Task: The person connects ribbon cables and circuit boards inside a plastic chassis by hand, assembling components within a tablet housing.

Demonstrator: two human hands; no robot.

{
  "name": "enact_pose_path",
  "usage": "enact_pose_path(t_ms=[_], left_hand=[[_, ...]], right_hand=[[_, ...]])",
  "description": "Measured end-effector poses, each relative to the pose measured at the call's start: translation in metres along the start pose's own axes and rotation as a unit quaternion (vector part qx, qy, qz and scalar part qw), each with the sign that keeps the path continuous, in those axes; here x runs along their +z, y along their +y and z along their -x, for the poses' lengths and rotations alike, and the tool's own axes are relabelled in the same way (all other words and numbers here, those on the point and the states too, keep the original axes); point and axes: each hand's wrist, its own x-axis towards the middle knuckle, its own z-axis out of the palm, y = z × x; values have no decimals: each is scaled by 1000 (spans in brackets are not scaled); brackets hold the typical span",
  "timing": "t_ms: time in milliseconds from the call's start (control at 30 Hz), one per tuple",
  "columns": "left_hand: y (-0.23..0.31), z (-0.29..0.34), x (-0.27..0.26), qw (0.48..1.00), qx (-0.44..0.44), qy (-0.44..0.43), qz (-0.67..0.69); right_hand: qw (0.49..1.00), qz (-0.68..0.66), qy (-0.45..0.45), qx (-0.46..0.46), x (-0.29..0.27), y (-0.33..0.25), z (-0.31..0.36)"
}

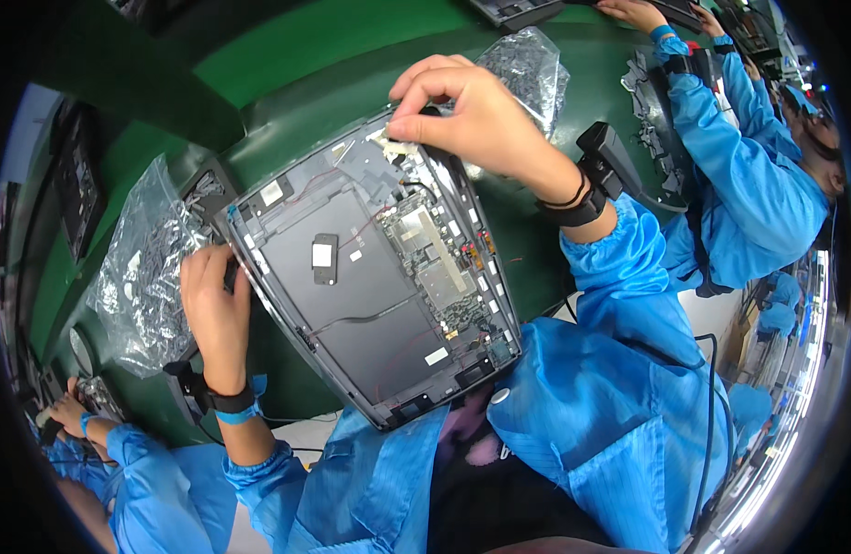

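Note:
An opened tablet-like housing [292,240] leans in front of me, its near edge by my jacket. Inside it are a green circuit board [435,263] along the right side, thin red wires, and a black cable [365,317] across the dark flat area. A small black module with a white label [325,258] lies loose-looking in the middle, a red wire running from it. My left hand [215,300] grips the housing's left edge, thumb partly hidden. My right hand [462,111] is at the far right corner, thumb and fingers pinched beside a pale crumpled piece [400,148]; what they hold is unclear.
A clear plastic bag with dark parts [149,277] lies on the green table at left, another bag [527,78] beyond my right hand. Dark strip-like parts [654,129] lie at right. Co-workers in blue sleeves [739,157] work on both sides. Devices are strapped on my wrists.

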Motion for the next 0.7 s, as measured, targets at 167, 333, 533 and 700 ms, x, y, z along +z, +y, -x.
enact_pose_path(t_ms=[167,333,533,700], left_hand=[[-1,17,-22,998,-50,-28,-17],[0,9,-6,998,-48,-20,23],[4,13,-26,996,-77,-36,11],[-6,17,-27,993,-98,-39,44]], right_hand=[[999,3,-43,28,16,-14,-6],[988,-39,-32,143,10,-22,1],[998,40,16,46,24,-24,0],[983,-147,-12,107,22,-8,0]])
